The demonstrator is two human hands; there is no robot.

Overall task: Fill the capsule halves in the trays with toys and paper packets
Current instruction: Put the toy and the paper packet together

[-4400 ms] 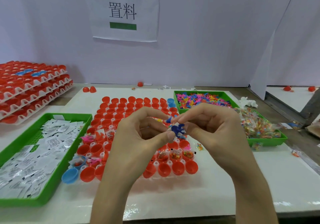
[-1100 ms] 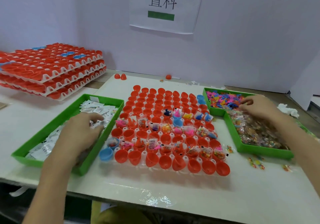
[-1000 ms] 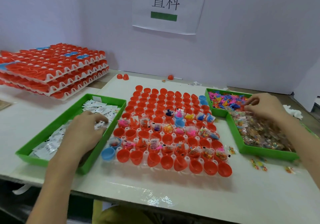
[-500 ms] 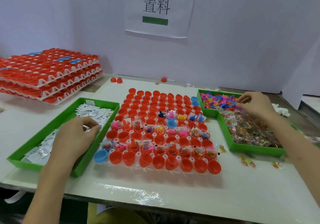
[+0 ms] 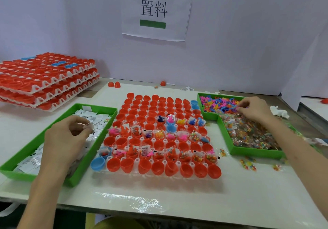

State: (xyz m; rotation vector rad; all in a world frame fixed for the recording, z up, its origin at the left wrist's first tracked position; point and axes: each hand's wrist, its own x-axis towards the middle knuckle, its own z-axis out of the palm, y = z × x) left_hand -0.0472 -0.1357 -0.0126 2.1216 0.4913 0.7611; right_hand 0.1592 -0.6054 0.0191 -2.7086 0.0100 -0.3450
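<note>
Over bins (image 5: 16, 175), left hand (image 5: 65, 136) pinching paper packet (image 5: 88, 126), right hand (image 5: 253, 110) in toys (image 5: 218, 104), grip unclear

packet bin (image 5: 99, 149) left | capsule tray (image 5: 159, 173) centre | toy bin (image 5: 229, 145) right | stacked trays (image 5: 58, 86) far left

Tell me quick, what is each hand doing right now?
Left hand: pinches a packet.
Right hand: fingers curled among the toys; whether it holds one cannot be told.
</note>
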